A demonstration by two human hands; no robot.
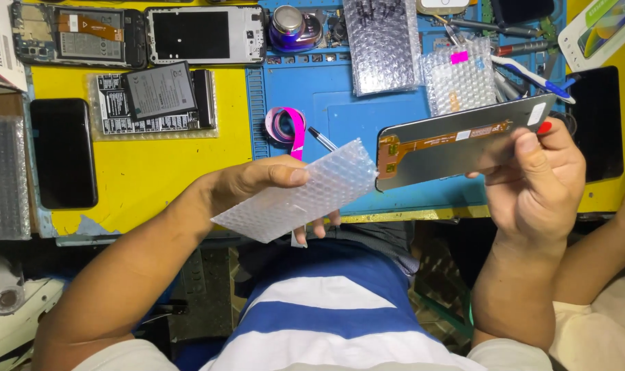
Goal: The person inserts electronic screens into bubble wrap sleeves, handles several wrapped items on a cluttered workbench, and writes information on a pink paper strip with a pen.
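Left hand (257, 182) pinches a bubble-wrap sleeve (299, 196) between thumb and fingers; right hand (539, 182) is clamped on a phone display panel (463, 141), back side up, its edge touching the sleeve's end, above the near edge of the blue mat (333, 117). A good grip stays on the panel's edges, off the orange flex cable (439, 136), panel level with the sleeve. Counted: one panel, one held sleeve, two more bubble-wrap pouches (384, 45) on the surface.
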